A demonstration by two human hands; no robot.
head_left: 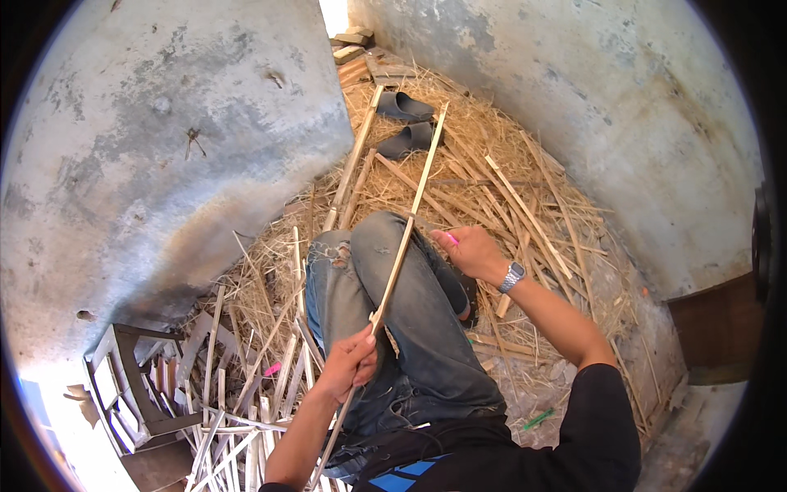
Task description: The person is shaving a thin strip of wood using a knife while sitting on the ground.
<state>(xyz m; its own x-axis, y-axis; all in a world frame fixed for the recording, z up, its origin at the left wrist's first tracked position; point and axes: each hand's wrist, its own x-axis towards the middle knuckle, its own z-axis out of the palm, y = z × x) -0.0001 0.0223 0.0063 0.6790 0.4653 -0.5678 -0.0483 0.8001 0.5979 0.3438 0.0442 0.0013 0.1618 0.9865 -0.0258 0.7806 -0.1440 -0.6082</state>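
Note:
A long, thin bamboo strip slants across my lap, its far end out past my knees and its near end beside my left forearm. My left hand is closed around its lower part. Beyond my right knee, my right hand is closed on a small pink object; most of it is hidden in the fingers, so its kind does not show. This hand is apart from the strip and wears a metal wristwatch.
Dark slippers lie among shavings and loose strips ahead. Many pale strips are piled at my left beside a dark frame. Worn plaster walls rise on both sides. A pink scrap lies left.

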